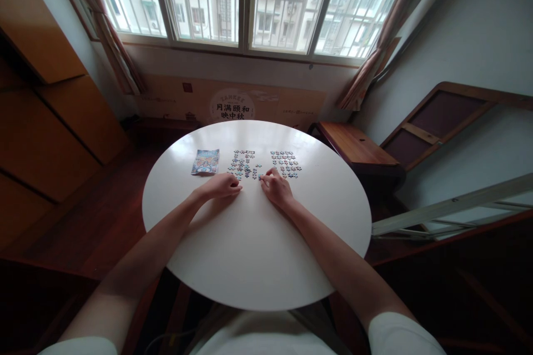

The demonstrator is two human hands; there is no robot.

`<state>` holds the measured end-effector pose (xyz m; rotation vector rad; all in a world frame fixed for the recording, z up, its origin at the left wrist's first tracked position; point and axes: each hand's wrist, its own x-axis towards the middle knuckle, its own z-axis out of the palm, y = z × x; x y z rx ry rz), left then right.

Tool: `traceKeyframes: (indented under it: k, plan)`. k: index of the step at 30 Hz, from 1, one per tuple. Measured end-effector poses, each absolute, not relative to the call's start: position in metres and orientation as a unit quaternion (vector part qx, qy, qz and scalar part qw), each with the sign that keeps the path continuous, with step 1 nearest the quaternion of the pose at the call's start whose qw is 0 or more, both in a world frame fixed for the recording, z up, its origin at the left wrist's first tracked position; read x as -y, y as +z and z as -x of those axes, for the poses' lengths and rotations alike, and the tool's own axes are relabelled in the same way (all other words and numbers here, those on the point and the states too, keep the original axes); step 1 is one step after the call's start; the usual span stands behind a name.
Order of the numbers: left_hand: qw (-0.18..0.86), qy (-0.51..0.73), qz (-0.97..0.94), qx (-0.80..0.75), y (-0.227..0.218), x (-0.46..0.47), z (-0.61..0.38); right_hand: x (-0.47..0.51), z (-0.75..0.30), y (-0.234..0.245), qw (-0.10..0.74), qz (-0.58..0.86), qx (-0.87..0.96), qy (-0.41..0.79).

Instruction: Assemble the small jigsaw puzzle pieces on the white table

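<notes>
Two groups of small jigsaw pieces lie on the round white table [250, 255]: a left group [242, 163] and a right group [285, 162]. My left hand [220, 186] rests on the table just below the left group, fingers curled together, with nothing visible in it. My right hand [275, 187] sits beside it, fingertips pinched on a small puzzle piece [262, 177] at the near edge of the pieces. A printed picture card [205, 161] lies flat to the left of the pieces.
A wooden bench [353, 145] stands beyond the table at the right, with a leaning wooden frame [441, 122] behind it. Wooden cabinets [50, 122] line the left wall. A barred window [250, 0] and a printed cardboard panel [232, 104] face me.
</notes>
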<state>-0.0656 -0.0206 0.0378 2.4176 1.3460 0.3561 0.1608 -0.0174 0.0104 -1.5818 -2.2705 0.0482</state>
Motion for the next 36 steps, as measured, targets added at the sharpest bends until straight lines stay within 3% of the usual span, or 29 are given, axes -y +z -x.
traceKeyframes:
  k: [36]
  plan:
    - [0.185, 0.114, -0.853, -0.475, 0.033, 0.0163, 0.0684, 0.0126, -0.1655, 0.0063, 0.239, 0.536, 0.807, 0.066]
